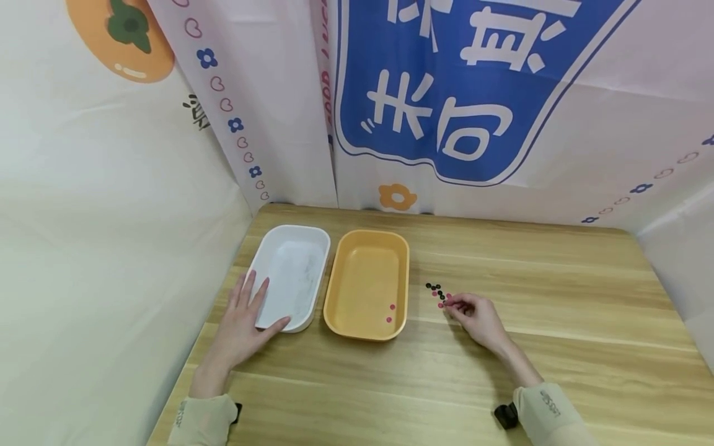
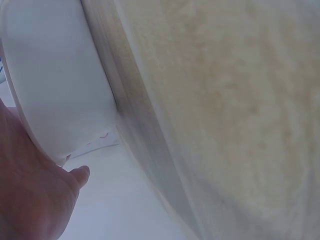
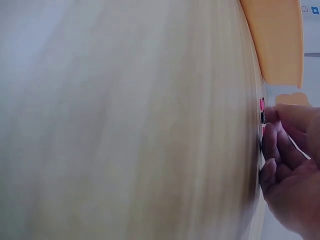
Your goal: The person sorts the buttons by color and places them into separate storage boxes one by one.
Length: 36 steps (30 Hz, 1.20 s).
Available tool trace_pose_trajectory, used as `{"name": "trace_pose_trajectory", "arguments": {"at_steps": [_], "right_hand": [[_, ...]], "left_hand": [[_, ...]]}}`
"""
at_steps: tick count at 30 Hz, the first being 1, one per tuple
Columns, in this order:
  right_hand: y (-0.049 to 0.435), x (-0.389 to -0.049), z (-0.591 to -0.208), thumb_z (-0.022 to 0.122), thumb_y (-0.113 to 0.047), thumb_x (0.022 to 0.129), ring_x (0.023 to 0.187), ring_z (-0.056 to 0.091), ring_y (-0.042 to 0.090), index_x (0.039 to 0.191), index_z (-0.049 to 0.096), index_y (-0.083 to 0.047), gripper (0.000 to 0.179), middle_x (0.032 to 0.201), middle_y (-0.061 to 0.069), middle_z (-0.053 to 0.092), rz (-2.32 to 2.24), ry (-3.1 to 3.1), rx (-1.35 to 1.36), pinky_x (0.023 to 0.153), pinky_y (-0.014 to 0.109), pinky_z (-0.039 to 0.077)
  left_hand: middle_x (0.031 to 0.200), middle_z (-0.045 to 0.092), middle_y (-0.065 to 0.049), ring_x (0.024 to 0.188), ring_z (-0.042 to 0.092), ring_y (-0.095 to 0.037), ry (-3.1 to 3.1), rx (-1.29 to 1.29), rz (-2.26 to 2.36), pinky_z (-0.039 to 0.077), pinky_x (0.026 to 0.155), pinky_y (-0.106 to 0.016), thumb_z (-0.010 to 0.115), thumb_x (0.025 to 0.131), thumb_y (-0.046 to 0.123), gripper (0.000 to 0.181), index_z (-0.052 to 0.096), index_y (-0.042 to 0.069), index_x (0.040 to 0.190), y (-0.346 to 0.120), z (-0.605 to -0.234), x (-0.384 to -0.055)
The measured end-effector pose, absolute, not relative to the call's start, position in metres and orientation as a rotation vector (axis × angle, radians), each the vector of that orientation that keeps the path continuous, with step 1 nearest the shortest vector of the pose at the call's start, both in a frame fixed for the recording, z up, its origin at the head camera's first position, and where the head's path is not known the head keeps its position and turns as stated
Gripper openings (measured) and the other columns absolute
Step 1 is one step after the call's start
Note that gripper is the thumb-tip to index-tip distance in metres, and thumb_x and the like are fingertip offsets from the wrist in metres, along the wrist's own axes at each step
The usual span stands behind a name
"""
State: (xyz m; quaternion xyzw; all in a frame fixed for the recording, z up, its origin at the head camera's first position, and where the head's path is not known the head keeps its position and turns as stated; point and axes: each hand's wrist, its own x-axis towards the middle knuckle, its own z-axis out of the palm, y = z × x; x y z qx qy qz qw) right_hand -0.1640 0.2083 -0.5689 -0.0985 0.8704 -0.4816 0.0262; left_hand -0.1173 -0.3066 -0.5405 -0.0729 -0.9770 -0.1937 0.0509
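Observation:
My left hand (image 1: 240,331) rests with spread fingers on the near left part of the white tray (image 1: 290,272); its thumb lies over the near rim. In the left wrist view this hand (image 2: 35,195) is against the white tray's side (image 2: 60,75). Bent fingers of my right hand (image 1: 478,322) reach down to a small cluster of round black pieces (image 1: 428,285) and round pink pieces (image 1: 434,293) on the table. Its fingertips are right at the cluster's near end, and I cannot tell whether a piece is between them. Two pink pieces (image 1: 392,306) lie inside the yellow tray (image 1: 362,272).
The yellow tray stands between the white tray and the loose pieces. A wooden table (image 1: 558,279) carries everything. Printed cloth (image 1: 290,124) hangs behind the table and along its left side. A black device (image 1: 506,415) sits at my right cuff.

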Motion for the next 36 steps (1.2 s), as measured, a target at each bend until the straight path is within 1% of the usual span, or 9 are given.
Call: {"name": "trace_pose_trajectory", "arguments": {"at_steps": [7,11,18,24,29,33,36], "right_hand": [[0.206,-0.162,-0.570,0.082,0.002,0.093,0.081,0.073,0.009,0.108,0.079,0.005,0.016,0.104,0.022,0.082,-1.565,2.616,-0.270,0.073,0.018,0.060],[0.205,-0.161,-0.569,0.083,0.003,0.091,0.082,0.076,0.008,0.107,0.078,0.005,0.017,0.106,0.024,0.082,-1.599,2.586,-0.273,0.075,0.018,0.063],[0.200,-0.157,-0.562,0.084,0.003,0.091,0.082,0.073,0.002,0.107,0.075,0.008,0.020,0.104,0.024,0.081,-1.661,2.570,-0.325,0.076,0.018,0.063],[0.189,-0.151,-0.543,0.085,0.001,0.090,0.083,0.068,-0.003,0.105,0.077,0.003,0.017,0.097,0.017,0.080,-1.689,2.631,-0.386,0.077,0.018,0.061],[0.171,-0.149,-0.525,0.086,0.003,0.090,0.082,0.066,-0.001,0.103,0.078,0.000,0.016,0.093,0.014,0.080,-1.756,2.668,-0.483,0.075,0.020,0.059],[0.152,-0.151,-0.514,0.085,0.003,0.090,0.081,0.065,-0.001,0.101,0.078,0.000,0.014,0.090,0.014,0.079,-1.808,2.656,-0.559,0.071,0.019,0.056],[0.136,-0.155,-0.509,0.085,0.004,0.090,0.080,0.065,0.000,0.100,0.078,0.001,0.013,0.090,0.015,0.079,-1.833,2.634,-0.622,0.071,0.020,0.056]], "left_hand": [[0.183,0.016,-0.026,0.170,0.010,-0.051,-2.967,-0.231,-0.582,0.024,0.131,-0.078,0.078,0.095,0.057,0.100,0.036,0.007,0.171,-0.307,-0.543,-0.117],[0.183,0.018,-0.026,0.170,0.011,-0.051,-2.955,-0.240,-0.578,0.026,0.129,-0.078,0.078,0.095,0.056,0.100,0.037,0.008,0.171,-0.307,-0.544,-0.118],[0.182,0.020,-0.026,0.170,0.012,-0.051,-2.951,-0.238,-0.574,0.028,0.129,-0.078,0.079,0.095,0.056,0.098,0.038,0.008,0.171,-0.305,-0.541,-0.117],[0.181,0.022,-0.028,0.169,0.013,-0.051,-2.939,-0.245,-0.581,0.029,0.128,-0.078,0.079,0.094,0.055,0.098,0.040,0.007,0.170,-0.305,-0.541,-0.117],[0.181,0.021,-0.028,0.169,0.013,-0.052,-2.941,-0.245,-0.583,0.028,0.129,-0.078,0.080,0.094,0.055,0.099,0.039,0.007,0.170,-0.305,-0.541,-0.117],[0.182,0.019,-0.026,0.169,0.012,-0.052,-2.956,-0.229,-0.586,0.027,0.129,-0.077,0.079,0.095,0.056,0.100,0.037,0.008,0.171,-0.306,-0.541,-0.117],[0.183,0.018,-0.026,0.169,0.013,-0.052,-2.962,-0.224,-0.582,0.026,0.129,-0.077,0.079,0.095,0.056,0.101,0.036,0.008,0.172,-0.306,-0.541,-0.117]]}}
